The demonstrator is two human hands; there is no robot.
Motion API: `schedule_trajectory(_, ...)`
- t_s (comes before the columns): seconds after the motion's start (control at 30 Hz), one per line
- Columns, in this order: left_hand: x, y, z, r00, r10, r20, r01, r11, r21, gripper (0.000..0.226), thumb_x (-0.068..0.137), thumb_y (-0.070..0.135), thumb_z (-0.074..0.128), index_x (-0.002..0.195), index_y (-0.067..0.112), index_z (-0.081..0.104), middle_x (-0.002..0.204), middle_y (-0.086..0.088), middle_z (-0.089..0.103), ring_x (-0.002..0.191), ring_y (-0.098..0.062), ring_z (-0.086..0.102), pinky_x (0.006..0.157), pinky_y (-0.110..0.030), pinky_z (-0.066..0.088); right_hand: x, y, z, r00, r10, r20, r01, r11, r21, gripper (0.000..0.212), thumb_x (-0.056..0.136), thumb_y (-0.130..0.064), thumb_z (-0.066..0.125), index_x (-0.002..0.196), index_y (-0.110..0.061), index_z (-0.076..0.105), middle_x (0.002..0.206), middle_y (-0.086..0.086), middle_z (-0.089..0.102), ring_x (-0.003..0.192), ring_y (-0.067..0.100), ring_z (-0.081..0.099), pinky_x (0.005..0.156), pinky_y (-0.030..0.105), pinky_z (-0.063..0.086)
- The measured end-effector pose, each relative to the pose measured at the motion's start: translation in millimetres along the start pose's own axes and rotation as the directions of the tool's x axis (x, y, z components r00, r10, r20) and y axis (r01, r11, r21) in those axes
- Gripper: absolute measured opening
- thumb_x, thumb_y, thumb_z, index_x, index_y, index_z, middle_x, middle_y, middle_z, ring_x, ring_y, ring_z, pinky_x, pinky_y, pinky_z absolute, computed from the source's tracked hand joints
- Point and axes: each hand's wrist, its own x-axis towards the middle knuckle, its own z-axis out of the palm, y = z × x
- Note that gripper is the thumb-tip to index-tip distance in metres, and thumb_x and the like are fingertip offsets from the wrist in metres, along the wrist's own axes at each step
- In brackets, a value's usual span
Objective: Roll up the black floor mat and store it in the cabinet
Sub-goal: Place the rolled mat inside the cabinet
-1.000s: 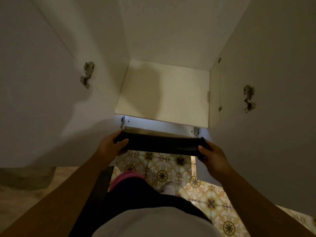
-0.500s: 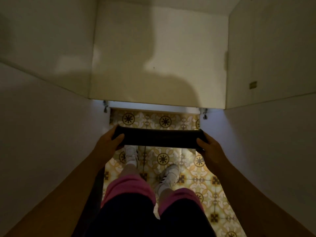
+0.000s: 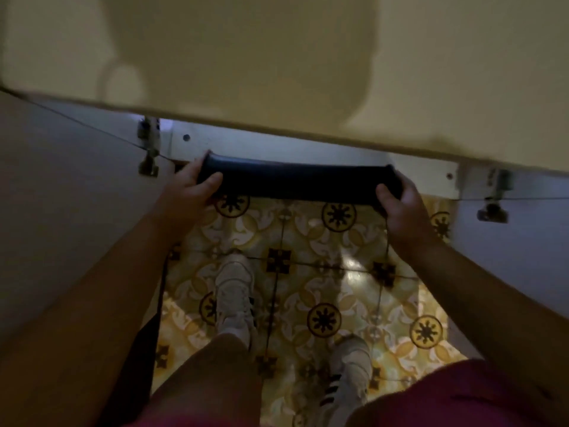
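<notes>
Rolled mat crosswise between both hands, before cabinet.

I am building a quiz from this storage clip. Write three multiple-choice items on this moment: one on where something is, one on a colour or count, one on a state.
1. Where is the rolled black floor mat?
A. lying on the tiled floor
B. held in the air in front of the cabinet shelf's front edge
C. deep inside the cabinet

2. How many hands grip the mat?
A. none
B. one
C. two

3. What state is the mat in?
A. rolled into a tube
B. spread flat
C. folded in half

Answers:
1 B: it hangs above the patterned yellow floor tiles, just below the pale cabinet shelf.
2 C: the left hand and the right hand each close on one end.
3 A: it reads as one long dark cylinder.
</notes>
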Motion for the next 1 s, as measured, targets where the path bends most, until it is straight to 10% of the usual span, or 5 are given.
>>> schedule_trajectory(0.43, 76.8, -45.9, -29.9, 0.928, 0.33, -0.172, -0.268, 0.913, 0.308, 0.059, 0.097, 0.019, 0.052, 0.15, 0.022, 0.028, 0.143, -0.008, 0.047, 0.129, -0.024, 0.046, 0.109, -0.046, 0.038, 126.9, -14.3, 62.4, 0.953, -0.228, 0.197, 0.244, 0.968, -0.061, 0.023, 0.094, -0.03, 0.052, 0.116, -0.033, 0.055, 0.123, 0.003, 0.056, 0.118, 0.019, 0.055, 0.102, 0.037, 0.047)
schedule_trajectory(0.57, 83.2, -44.1, -27.8, 0.893, 0.355, -0.276, -0.268, 0.913, 0.309, 0.064, 0.097, 0.019, 0.052, 0.152, 0.019, 0.021, 0.15, -0.008, 0.037, 0.136, -0.019, 0.036, 0.113, -0.038, 0.03, 134.0, -32.3, 92.0, 0.975, -0.209, 0.073, 0.213, 0.976, -0.051, 0.007, 0.096, -0.029, 0.053, 0.091, -0.033, 0.057, 0.112, 0.006, 0.06, 0.11, 0.024, 0.057, 0.103, 0.048, 0.045)
schedule_trajectory(0.77, 85.5, -56.6, -21.3, 0.89, 0.308, -0.336, -0.23, 0.94, 0.252, 0.068, 0.096, 0.018, 0.054, 0.153, 0.021, 0.017, 0.154, -0.008, 0.033, 0.139, -0.021, 0.032, 0.113, -0.038, 0.031, 151.0, -23.8, 122.7, 0.976, -0.2, -0.088, 0.198, 0.98, -0.033, 0.018, 0.096, -0.03, 0.055, 0.113, -0.027, 0.056, 0.114, -0.004, 0.061, 0.108, 0.014, 0.056, 0.101, 0.036, 0.045)
schedule_trajectory(0.9, 81.5, -55.5, -15.9, 0.884, 0.31, -0.35, -0.23, 0.94, 0.251, 0.071, 0.096, 0.014, 0.054, 0.154, 0.016, 0.012, 0.156, -0.01, 0.029, 0.141, -0.022, 0.029, 0.115, -0.039, 0.029, 143.0, -8.6, 136.5, 0.95, 0.02, -0.312, 0.014, 0.994, 0.107, 0.044, 0.088, -0.043, 0.064, 0.125, -0.021, 0.053, 0.119, -0.001, 0.061, 0.109, 0.017, 0.057, 0.089, 0.032, 0.043)
schedule_trajectory(1.0, 75.4, -54.9, -16.4, 0.906, 0.272, -0.324, -0.195, 0.948, 0.251, 0.075, 0.095, 0.012, 0.057, 0.154, 0.017, 0.01, 0.154, -0.012, 0.031, 0.137, -0.022, 0.036, 0.11, -0.039, 0.037, 127.0, -5.2, 163.4, 0.956, 0.27, -0.117, -0.213, 0.908, 0.362, 0.035, 0.077, -0.045, 0.075, 0.099, -0.024, 0.057, 0.1, 0.0, 0.065, 0.095, 0.021, 0.063, 0.083, 0.039, 0.05)
